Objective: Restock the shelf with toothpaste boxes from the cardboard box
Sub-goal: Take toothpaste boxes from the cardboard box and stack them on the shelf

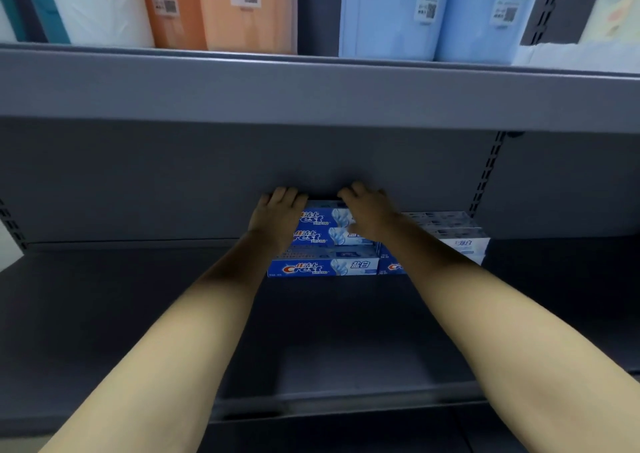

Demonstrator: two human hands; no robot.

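At the back of the grey shelf (138, 314), both hands rest on the top toothpaste box (323, 217) of a short stack: the left hand (275, 215) curls its fingers over the box's far left edge, the right hand (367, 215) over its right part. More boxes lie right of the stack. Most of the shelf left of the stack looks bare, so restocking seems early; the cardboard box is out of view.
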